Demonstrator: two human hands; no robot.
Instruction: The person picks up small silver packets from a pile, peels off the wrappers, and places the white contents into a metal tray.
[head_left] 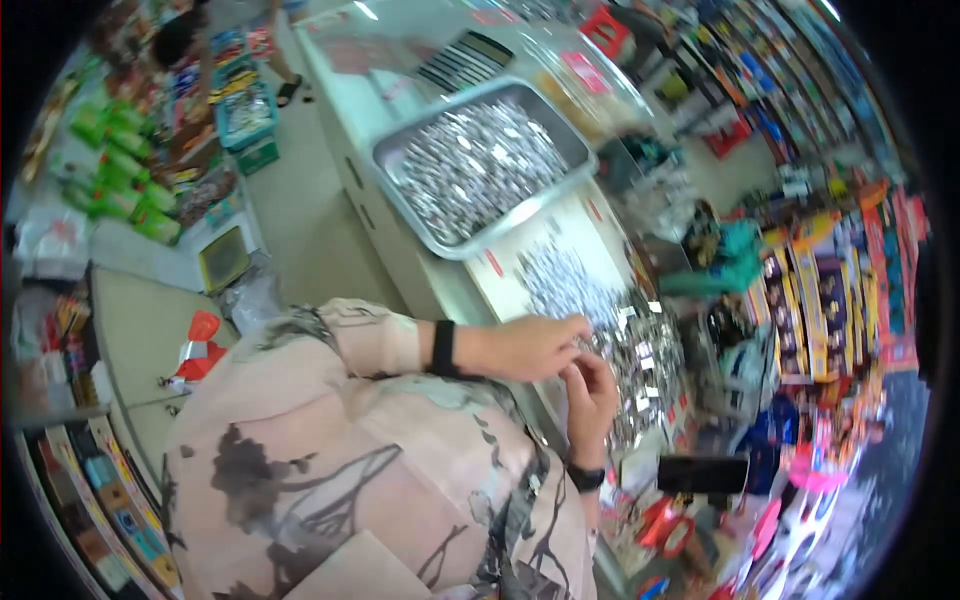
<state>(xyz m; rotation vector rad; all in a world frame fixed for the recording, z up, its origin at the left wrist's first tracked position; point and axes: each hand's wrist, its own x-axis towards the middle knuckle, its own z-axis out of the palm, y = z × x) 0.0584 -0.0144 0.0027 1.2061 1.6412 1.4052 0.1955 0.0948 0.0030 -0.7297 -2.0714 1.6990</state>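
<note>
At centre, left hand (525, 347) and right hand (590, 392) pinch small silvery packets (640, 350); both grips narrow. Light, slippery foil; hold by edges.

Small silver-wrapped pieces (600, 320) lie loose in a dense, glinting heap on the white counter (520, 265), spread along its right edge from just below the metal tray toward the near end. Individual pieces are too small to resolve; each reads as a shiny foil flake, some showing white faces. The heap's near-left margin sits at the fingertips of both hands. Whether a piece is pinched there cannot be told.
</note>
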